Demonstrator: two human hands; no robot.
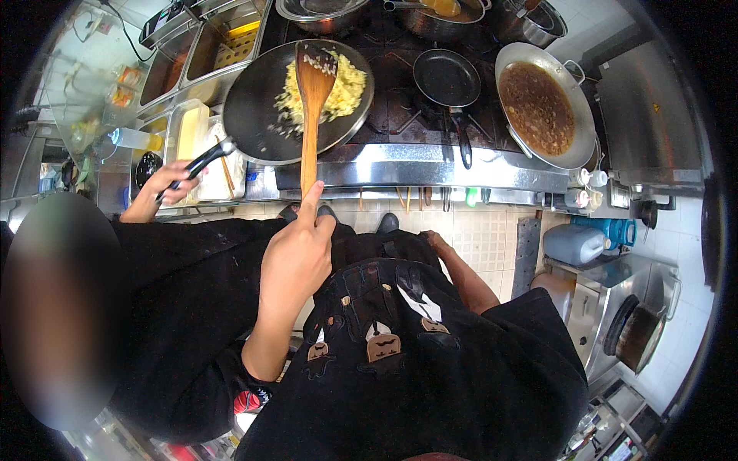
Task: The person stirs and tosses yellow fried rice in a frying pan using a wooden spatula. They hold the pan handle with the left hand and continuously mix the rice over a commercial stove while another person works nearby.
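Note:
A co-worker at my left grips a wooden spatula (311, 115) with one hand (297, 253). The spatula's blade lies over yellow egg with rice (349, 86) in a black frying pan (253, 109). That co-worker's other hand (173, 181) holds the pan's black handle. My right hand (436, 240) is low in front of my dark clothes, partly hidden; whether it holds anything cannot be seen. My left hand is out of view. Before me on the stove (392, 118) sits a small black pan (447, 75).
A wide metal wok (585, 104) of brown broth stands right on the stove. Pots (438, 29) line the back. Left are metal food trays (202, 52), a squeeze bottle (130, 139) and a plastic container (190, 124). Jugs (571, 245) and a steel cabinet (588, 311) stand right.

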